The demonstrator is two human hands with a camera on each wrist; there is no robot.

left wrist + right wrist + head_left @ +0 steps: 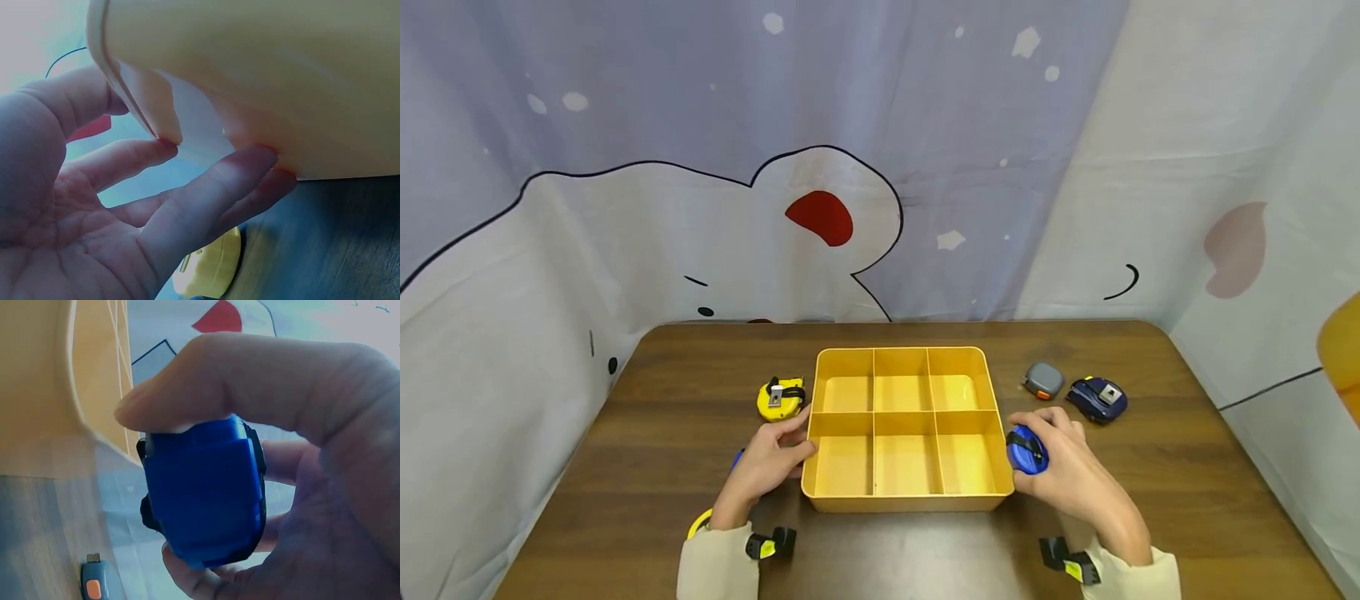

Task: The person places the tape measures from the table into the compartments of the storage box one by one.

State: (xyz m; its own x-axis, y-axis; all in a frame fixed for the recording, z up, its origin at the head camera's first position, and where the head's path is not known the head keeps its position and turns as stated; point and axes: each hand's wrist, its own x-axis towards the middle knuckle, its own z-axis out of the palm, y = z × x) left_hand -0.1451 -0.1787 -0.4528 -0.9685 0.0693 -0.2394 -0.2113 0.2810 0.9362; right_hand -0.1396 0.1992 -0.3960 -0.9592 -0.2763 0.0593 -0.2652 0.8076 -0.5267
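Observation:
A shallow yellow box [906,503] with several compartments stands on the table in the head view. At its left wall, my left hand [769,463] pinches the side, thumb at the rim and fingertips [253,162] against the outer face. My right hand [1071,471] holds a blue tape measure [1027,450] between thumb and fingers, just beside the box's right wall. In the right wrist view the blue case [203,494] shows its edge, with black parts on both sides. The compartments hold nothing.
Behind my left hand lies a yellow tape measure [780,399]; blue and yellow pieces show partly under the left forearm. A small grey tape measure [1043,380] and a dark blue one [1098,399] lie right of the box. A printed curtain [955,167] hangs behind the table.

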